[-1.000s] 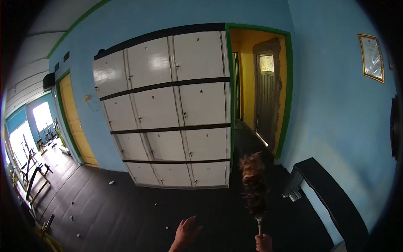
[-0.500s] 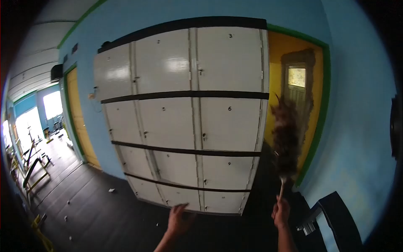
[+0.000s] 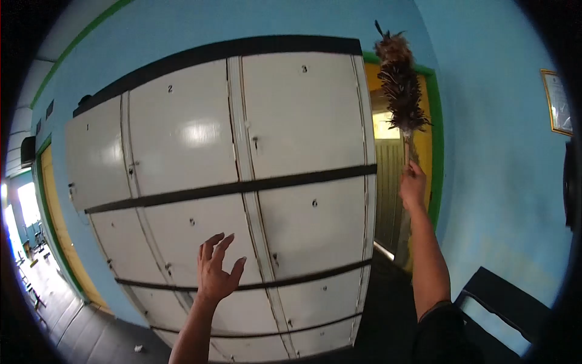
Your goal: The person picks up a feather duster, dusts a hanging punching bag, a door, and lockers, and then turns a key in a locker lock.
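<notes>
My right hand (image 3: 413, 185) is closed around the wooden handle of a feather duster (image 3: 400, 85). The duster points up, its brown and black feathers beside the top right corner of the white locker cabinet (image 3: 303, 118), in front of the doorway. My left hand (image 3: 218, 267) is raised with its fingers apart and holds nothing. It appears in front of the locker doors below number 5; whether it touches them I cannot tell. Small keys or latches sit on the closed doors.
A green-framed doorway (image 3: 438, 145) is right of the lockers. At the lower right stands a black bench-like piece (image 3: 509, 300). A framed paper (image 3: 559, 102) hangs on the blue wall. A yellow door (image 3: 60, 224) and gym equipment are at the left, with a white scrap (image 3: 138, 348) on the floor.
The lockers appear closer and larger. My right hand has lifted the duster to the height of the cabinet's top. My left hand has risen in front of the doors, fingers still apart.
</notes>
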